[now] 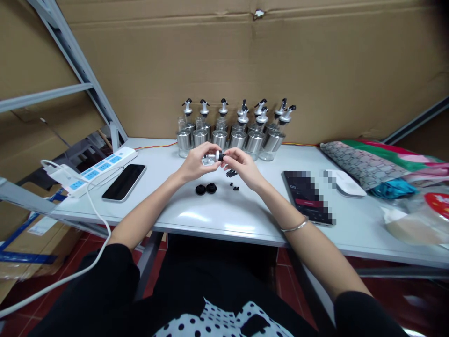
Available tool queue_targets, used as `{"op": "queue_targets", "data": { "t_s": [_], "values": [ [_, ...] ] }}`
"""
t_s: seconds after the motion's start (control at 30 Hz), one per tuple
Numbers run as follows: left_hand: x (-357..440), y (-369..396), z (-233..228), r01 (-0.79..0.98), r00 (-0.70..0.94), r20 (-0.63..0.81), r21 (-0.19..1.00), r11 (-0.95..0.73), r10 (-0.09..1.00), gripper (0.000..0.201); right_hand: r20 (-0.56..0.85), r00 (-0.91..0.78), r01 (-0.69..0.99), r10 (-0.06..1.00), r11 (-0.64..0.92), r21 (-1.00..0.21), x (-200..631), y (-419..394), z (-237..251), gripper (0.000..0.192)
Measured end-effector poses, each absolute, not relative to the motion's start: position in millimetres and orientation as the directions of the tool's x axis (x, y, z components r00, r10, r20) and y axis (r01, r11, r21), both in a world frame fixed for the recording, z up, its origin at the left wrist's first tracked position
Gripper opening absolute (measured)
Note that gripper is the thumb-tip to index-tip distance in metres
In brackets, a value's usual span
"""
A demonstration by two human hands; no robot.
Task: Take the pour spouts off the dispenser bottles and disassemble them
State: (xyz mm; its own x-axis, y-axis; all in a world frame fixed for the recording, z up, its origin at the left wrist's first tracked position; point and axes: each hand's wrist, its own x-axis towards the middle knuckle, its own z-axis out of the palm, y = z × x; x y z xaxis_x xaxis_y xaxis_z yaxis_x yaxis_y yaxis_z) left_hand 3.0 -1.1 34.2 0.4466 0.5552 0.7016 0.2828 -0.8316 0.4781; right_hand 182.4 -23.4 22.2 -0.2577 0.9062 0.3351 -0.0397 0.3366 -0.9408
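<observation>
Left hand point(193, 164) and right hand point(242, 166) grip small bottle point(211, 158)

Pixelated dark tablet point(308, 196) screen

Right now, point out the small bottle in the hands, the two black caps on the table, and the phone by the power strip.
small bottle point(209, 159), head view, on its clear glass body between the hands.
black caps point(206, 189), head view, where the pair meet.
phone point(124, 182), head view, middle of its dark screen.
</observation>
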Motion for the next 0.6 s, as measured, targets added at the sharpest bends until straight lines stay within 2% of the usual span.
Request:
{"op": "queue_targets", "data": {
  "t_s": [0.07, 0.17, 0.4, 0.6],
  "values": [
    [3.2, -1.8, 34.6, 0.282, 0.464, 0.715, 0.441, -0.852, 0.523, 0.026, 0.318, -0.247, -0.078, 0.915, 0.308, -0.948, 182.1, -24.1, 23.3, 0.040],
    [1.6, -0.6, 35.3, 0.256, 0.495, 0.700, 0.448, -0.856, 0.514, 0.029, 0.312, -0.214, -0.088, 0.925, 0.300, -0.950, 181.3, -25.5, 24.4, 0.038],
    [-6.7, 14.3, 28.6, 0.168, 0.527, 0.589, 0.634, -0.755, 0.613, 0.045, 0.388, -0.146, 0.006, 0.910, 0.392, -0.920, 181.1, -20.4, 18.0, 0.032],
    [-5.8, 14.0, 26.7, 0.166, 0.523, 0.505, 0.730, -0.663, 0.687, 0.045, 0.442, -0.133, 0.055, 0.887, 0.452, -0.890, 181.7, -21.4, 19.0, 0.024]
  ]
}}
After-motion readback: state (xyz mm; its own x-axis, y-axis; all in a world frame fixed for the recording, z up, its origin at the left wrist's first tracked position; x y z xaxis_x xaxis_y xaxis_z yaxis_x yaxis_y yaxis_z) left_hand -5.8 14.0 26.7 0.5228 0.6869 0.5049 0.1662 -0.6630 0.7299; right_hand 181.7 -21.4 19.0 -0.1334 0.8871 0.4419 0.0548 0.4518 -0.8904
